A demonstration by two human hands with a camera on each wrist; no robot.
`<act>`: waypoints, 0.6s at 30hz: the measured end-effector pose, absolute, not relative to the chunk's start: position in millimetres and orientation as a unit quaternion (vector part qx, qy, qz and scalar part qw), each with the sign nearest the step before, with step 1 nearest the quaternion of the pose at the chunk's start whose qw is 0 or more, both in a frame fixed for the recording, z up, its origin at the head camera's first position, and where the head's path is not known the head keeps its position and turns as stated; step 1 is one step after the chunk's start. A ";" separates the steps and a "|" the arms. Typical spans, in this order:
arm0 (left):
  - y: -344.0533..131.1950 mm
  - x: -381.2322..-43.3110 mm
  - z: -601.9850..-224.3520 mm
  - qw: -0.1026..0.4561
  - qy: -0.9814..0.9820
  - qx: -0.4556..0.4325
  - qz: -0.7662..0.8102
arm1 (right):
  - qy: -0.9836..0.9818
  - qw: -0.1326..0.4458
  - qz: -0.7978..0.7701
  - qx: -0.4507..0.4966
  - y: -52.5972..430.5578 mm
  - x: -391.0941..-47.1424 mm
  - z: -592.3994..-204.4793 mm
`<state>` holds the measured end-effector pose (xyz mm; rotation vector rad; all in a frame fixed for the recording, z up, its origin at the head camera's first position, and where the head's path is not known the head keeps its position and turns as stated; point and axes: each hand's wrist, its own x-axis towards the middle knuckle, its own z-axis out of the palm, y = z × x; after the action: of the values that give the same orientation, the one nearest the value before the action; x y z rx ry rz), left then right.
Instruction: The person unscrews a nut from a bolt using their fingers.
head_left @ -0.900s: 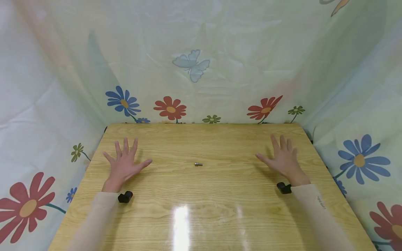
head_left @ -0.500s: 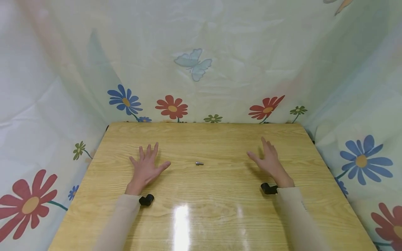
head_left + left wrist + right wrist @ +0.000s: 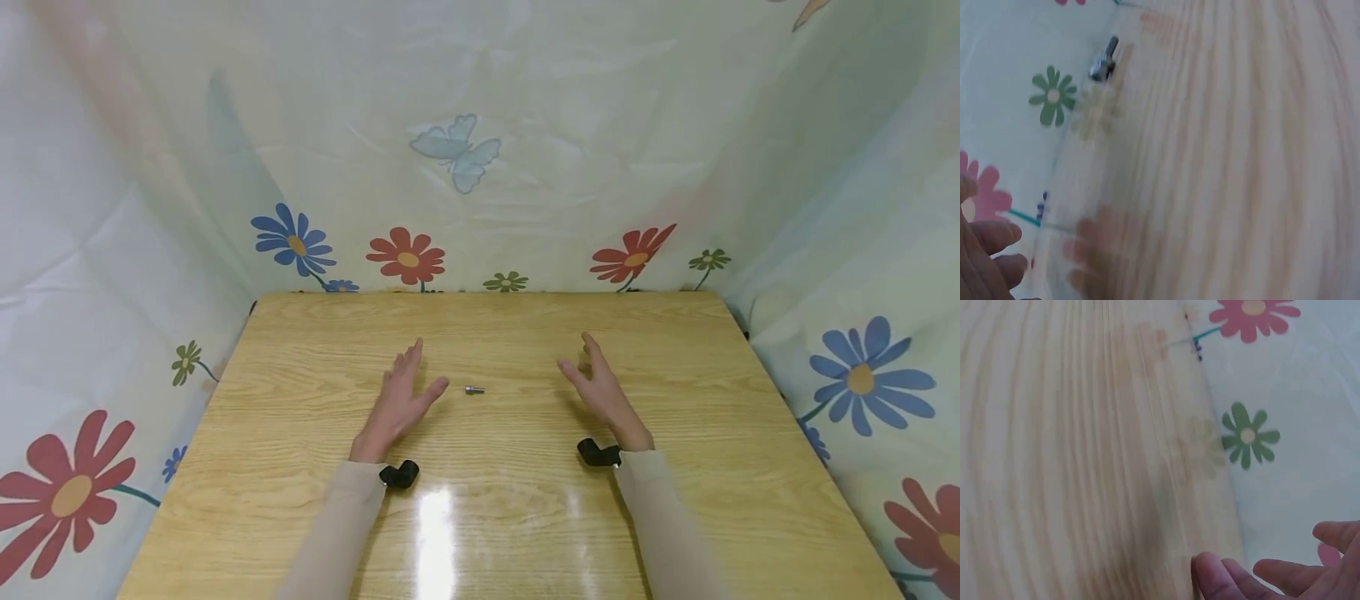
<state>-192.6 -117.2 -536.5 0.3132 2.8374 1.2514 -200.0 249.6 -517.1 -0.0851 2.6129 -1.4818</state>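
Brought left hand (image 3: 393, 410) and right hand (image 3: 603, 398) farther inward from side edges of worktop (image 3: 510, 517), with thumbs spread from fingers. Can see bolt (image 3: 474, 390) between them, nearer left hand, lying toward far edge, roughly midway across. Cannot tell surely whether touching worktop with fingers.

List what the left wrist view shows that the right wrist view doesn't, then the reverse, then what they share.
Only the left wrist view: the metal bolt lying on the table, near the upper left, and part of the left hand at the lower left.

Only the right wrist view: part of the right hand at the lower right.

Both: the wood-grained table, and pale cloth printed with a green flower and a pinkish-red flower.
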 end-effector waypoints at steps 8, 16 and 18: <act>-91.2 -194.7 -533.6 -0.004 0.919 0.121 0.375 | 0.826 0.086 -0.555 -0.043 217.4 -197.6 -520.8; -82.4 -197.1 -534.8 -0.005 0.922 0.119 0.369 | 0.813 0.098 -0.571 -0.059 189.7 -198.7 -526.0; -81.9 -196.8 -534.5 -0.003 0.922 0.121 0.368 | 0.814 0.097 -0.570 -0.061 183.9 -198.3 -527.7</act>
<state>-196.8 -81.9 -534.5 0.3824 2.9015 1.1600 -198.3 183.9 -527.7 -0.1800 2.4099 -1.6880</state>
